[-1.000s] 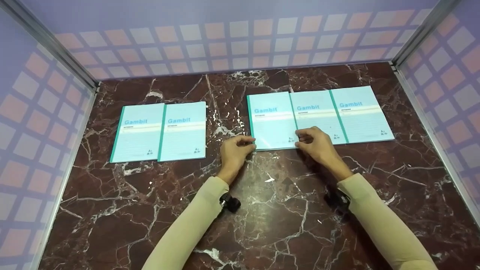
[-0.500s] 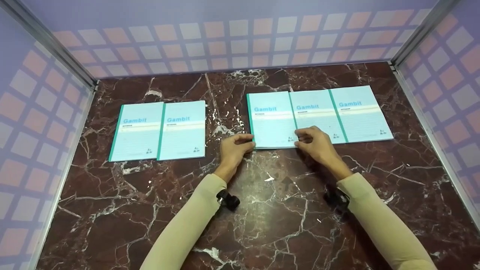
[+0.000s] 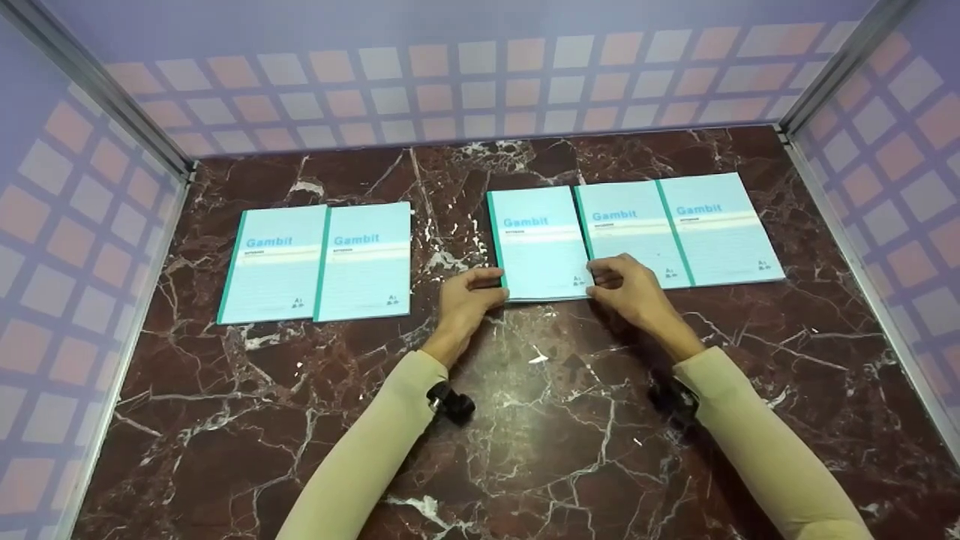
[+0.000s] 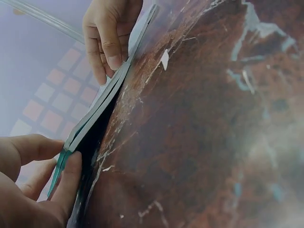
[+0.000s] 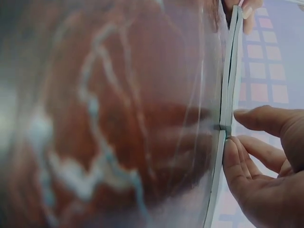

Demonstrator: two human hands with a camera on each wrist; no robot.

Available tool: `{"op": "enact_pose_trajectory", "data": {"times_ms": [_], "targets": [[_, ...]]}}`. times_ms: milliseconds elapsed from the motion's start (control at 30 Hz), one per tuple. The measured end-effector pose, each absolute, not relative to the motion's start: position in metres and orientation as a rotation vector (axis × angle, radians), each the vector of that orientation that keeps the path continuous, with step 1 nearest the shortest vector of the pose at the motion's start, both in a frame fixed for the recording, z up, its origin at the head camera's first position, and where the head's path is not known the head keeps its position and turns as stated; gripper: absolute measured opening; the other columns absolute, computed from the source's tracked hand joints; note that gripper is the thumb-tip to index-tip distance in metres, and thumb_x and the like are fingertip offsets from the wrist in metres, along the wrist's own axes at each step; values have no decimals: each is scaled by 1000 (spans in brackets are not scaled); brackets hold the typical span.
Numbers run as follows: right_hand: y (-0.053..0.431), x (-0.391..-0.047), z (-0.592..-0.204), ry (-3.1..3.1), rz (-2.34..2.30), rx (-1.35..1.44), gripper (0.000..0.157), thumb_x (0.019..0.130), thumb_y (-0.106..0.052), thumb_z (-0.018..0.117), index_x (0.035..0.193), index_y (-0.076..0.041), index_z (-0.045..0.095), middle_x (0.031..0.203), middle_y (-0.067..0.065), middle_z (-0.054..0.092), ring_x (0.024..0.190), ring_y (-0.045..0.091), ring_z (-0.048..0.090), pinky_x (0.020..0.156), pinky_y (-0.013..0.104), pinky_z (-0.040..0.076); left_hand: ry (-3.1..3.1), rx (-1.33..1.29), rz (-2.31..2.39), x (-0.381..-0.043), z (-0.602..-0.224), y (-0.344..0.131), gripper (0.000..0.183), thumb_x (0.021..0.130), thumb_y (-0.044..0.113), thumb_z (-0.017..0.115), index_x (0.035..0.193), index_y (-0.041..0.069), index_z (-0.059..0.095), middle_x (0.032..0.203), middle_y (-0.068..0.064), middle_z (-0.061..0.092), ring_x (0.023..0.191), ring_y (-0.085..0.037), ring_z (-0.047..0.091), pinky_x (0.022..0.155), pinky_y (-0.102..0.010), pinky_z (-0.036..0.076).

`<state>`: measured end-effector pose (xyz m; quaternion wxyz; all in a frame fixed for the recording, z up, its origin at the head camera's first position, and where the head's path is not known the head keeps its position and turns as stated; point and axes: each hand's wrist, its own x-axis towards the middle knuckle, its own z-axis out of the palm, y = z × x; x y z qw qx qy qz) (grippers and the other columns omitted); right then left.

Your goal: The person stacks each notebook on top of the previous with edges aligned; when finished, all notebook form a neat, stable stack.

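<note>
The left hand (image 3: 465,300) pinches the spine (image 3: 493,232) of the notebook stack (image 3: 544,247), raised off the bench (image 3: 555,435); the right hand (image 3: 628,289) holds its right edge, just beside the next notebook (image 3: 622,236). Squeezing both layers evenly should keep them from fanning apart.

Behind the dark red-brown tabletop (image 3: 555,472), veined white like marble, stands a lavender back wall (image 3: 480,19) patterned with pink and pale squares. A matching left wall (image 3: 45,277) and right wall (image 3: 900,112) flank the tabletop, grey metal posts (image 3: 103,82) stand at its far corners, and light (a soft, pale glare (image 3: 517,435)) touches its near middle
</note>
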<state>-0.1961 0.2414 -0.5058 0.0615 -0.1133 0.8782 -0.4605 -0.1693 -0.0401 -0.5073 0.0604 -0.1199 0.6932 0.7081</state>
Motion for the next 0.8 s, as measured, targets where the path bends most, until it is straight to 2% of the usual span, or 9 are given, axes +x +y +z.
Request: {"op": "enact_pose_trajectory", "data": {"times_ms": [200, 333, 533, 667, 800], "targets": [[238, -193, -502, 2651, -1310, -415, 45, 90, 4, 81, 133, 9, 68, 120, 24, 65, 112, 42, 67, 101, 47, 57, 2054, -358, 2223, -169, -503, -48, 33, 87, -6, 80, 119, 0, 77, 115, -13, 76, 100, -24, 73, 86, -31, 62], [234, -191, -502, 2714, -1205, -536, 44, 88, 6, 82, 131, 10, 69, 117, 23, 66, 109, 42, 68, 98, 49, 59, 2194, -305, 2130, -168, -506, -51, 31, 88, -3, 80, 119, 0, 78, 115, -12, 77, 101, -23, 74, 85, -30, 62], [230, -189, -502, 2816, -1091, -680, 44, 85, 10, 82, 127, 12, 70, 113, 24, 65, 104, 43, 68, 92, 52, 60, 2644, -68, 1681, -168, -506, -55, 31, 89, 4, 84, 119, 3, 80, 109, -11, 80, 100, -22, 77, 87, -33, 63], [230, -188, -502, 2842, -1057, -694, 43, 86, 9, 82, 127, 12, 70, 113, 24, 65, 104, 44, 69, 91, 51, 61, 2770, 71, 1510, -168, -505, -56, 35, 85, 0, 87, 119, 2, 80, 115, -14, 78, 104, -26, 76, 91, -35, 62], [230, -188, -503, 2856, -1032, -725, 41, 88, 8, 81, 128, 12, 70, 113, 24, 65, 103, 43, 69, 89, 51, 61, 2816, 161, 1443, -167, -505, -55, 39, 83, -6, 87, 121, -2, 78, 119, -17, 76, 103, -28, 76, 88, -33, 63]]}}
